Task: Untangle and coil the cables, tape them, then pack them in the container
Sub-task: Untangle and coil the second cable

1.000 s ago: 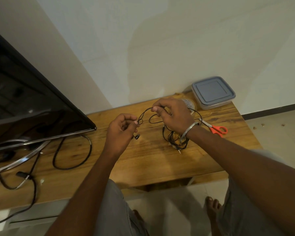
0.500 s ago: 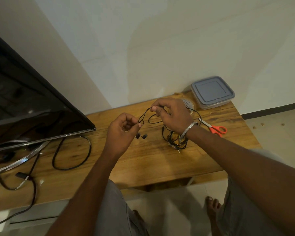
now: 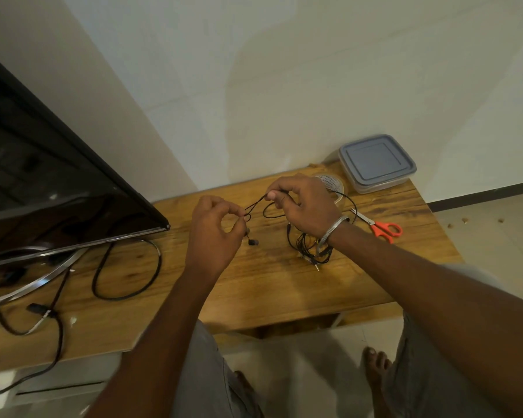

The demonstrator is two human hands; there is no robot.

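A thin black earphone cable point(image 3: 310, 251) lies tangled on the wooden table under my right wrist. My left hand point(image 3: 215, 236) pinches one strand of it, with an earbud point(image 3: 253, 242) dangling just below the fingers. My right hand point(image 3: 305, 203) pinches the same cable a little to the right and higher, so a short stretch runs taut between both hands. A roll of clear tape point(image 3: 332, 184) sits behind my right hand, partly hidden. The lidded grey plastic container point(image 3: 376, 162) stands at the table's far right corner.
Orange-handled scissors point(image 3: 381, 227) lie right of my right wrist. A black TV screen point(image 3: 49, 188) on a metal stand fills the left side, with thick black power cables point(image 3: 127, 267) looping on the wooden table point(image 3: 269, 282). The wall is close behind. My knees and a foot are below the table edge.
My left hand has turned slightly and the earbud now hangs lower below its fingers. The right hand keeps its pinch and has hardly moved.
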